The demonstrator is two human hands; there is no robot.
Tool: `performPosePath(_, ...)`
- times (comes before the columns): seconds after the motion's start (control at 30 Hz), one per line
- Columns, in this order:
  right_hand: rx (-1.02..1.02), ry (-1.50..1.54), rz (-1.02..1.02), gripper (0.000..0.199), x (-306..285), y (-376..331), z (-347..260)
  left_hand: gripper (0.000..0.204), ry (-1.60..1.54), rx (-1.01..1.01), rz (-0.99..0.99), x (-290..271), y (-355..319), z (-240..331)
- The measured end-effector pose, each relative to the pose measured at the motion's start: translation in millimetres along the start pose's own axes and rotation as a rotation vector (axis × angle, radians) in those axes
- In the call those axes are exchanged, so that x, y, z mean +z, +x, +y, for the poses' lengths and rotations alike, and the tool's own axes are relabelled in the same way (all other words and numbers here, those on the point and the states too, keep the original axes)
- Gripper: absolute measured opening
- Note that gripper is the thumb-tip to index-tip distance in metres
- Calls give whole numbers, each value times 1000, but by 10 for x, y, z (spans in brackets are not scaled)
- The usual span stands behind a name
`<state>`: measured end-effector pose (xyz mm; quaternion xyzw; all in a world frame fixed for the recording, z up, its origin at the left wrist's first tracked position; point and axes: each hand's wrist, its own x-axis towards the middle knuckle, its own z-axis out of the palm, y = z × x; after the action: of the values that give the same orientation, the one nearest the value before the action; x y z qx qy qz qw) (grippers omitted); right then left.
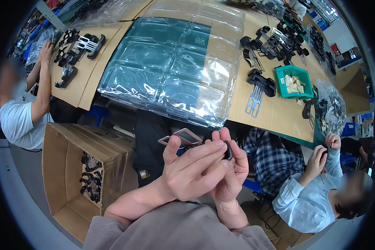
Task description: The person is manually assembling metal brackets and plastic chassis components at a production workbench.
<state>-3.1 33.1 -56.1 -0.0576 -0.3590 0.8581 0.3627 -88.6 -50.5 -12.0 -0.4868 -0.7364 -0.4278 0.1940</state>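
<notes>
Right hand (pixel 233 166) fingers apparently grip curved black part (pixel 228 151) nearside of clear tray (pixel 162 79); part not yet set down. Left hand (pixel 189 173) fingers adjoin; grip indeterminate.

No text could be read; the embossed marks (pixel 221 47) on the far clear plastic tray (pixel 166 68) were illegible.
</notes>
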Motion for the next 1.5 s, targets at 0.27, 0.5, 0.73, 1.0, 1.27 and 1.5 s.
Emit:
performPosePath(0.27,19,-120,-46,45,-87,-5,-31,15,-19,-80,8,-17,98,39)
performPosePath(0.5,-17,-48,-81,47,-27,-15,-10,16,41,-109,-12,-50,83,77)
performPosePath(0.73,-15,-36,-76,47,-57,-20,-19,19,23,-125,-26,-41,99,32)
performPosePath(1.0,-28,-136,-71,47,-104,-72,-21,20,60,-109,-140,-123,251,-1)
performPosePath(1.27,-27,-201,-81,44,-79,-109,-36,16,93,57,-207,-131,220,-42)
performPosePath(1.5,-18,-160,-83,44,-99,-105,-36,14,107,215,-167,-156,253,-100)
